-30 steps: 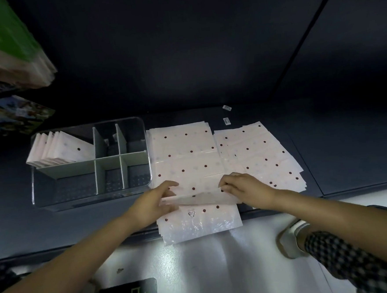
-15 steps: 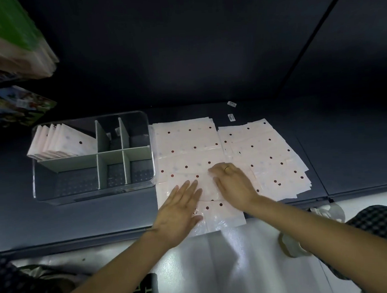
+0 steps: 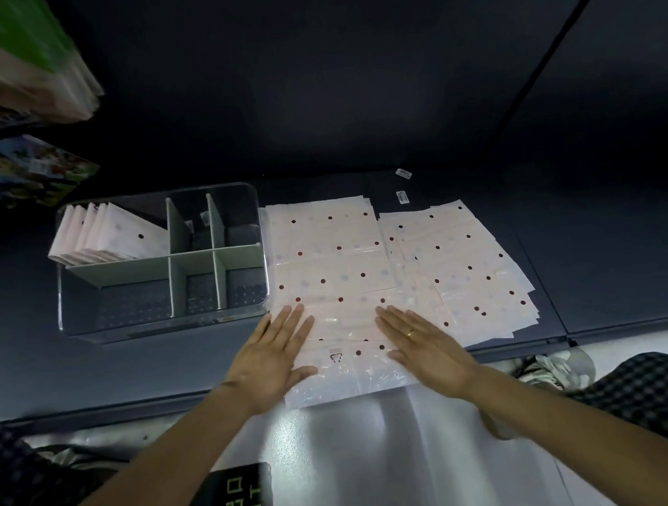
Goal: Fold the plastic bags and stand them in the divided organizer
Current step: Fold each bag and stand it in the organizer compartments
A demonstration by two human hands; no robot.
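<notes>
Pressing flat with straight, spread fingers, the left hand (image 3: 274,355) and the right hand (image 3: 423,343) are both lying palm-down on the near end of a plastic bag (image 3: 335,292) in the centre of the frame. Neither hand is gripping anything; a thin gold ring (image 3: 409,333) is showing on one finger of the right hand. The bag is a long, pale pink, semi-translucent sheet dotted with dark red spots, its film glossy and faintly creased across in bands, and a small printed triangle mark is sitting between the two hands. Its near edge is hanging just past the front lip of the dark shelf (image 3: 135,369) it is lying on.

Just right of it, touching and partly overlapping, a loose stack of flat bags (image 3: 464,267) of the same dotted film is fanning out at a slight angle.

To the left of centre, just beside the bag's long edge, the divided organizer (image 3: 163,328) is standing: a clear, round-cornered plastic box with grey-green partition walls forming six compartments. Several folded bags (image 3: 106,239), pressed into slim rectangles, are leaning upright together in its upper-left compartment.

Two small white labels (image 3: 402,186) are lying on the shelf above the stack. At the upper left of the frame, blurred printed packages (image 3: 15,77) are hanging. Checked fabric (image 3: 650,388) is showing at the lower right.
</notes>
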